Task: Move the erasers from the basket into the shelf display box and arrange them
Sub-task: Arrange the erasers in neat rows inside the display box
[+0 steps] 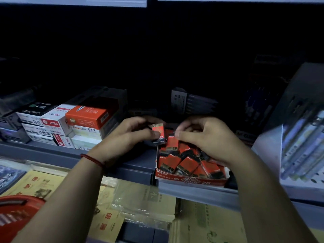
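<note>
Above the box (191,181), your left hand (129,137) is pinching 1 eraser (158,132) while your right hand (205,139) is pinching a 2nd eraser (172,142), so be slotting each upright, labels matching.

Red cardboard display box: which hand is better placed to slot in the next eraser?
Left. The left hand pinches a red-and-black 2B eraser just beside the red cardboard display box; the right hand is curled over erasers already inside, its grip unclear.
</note>
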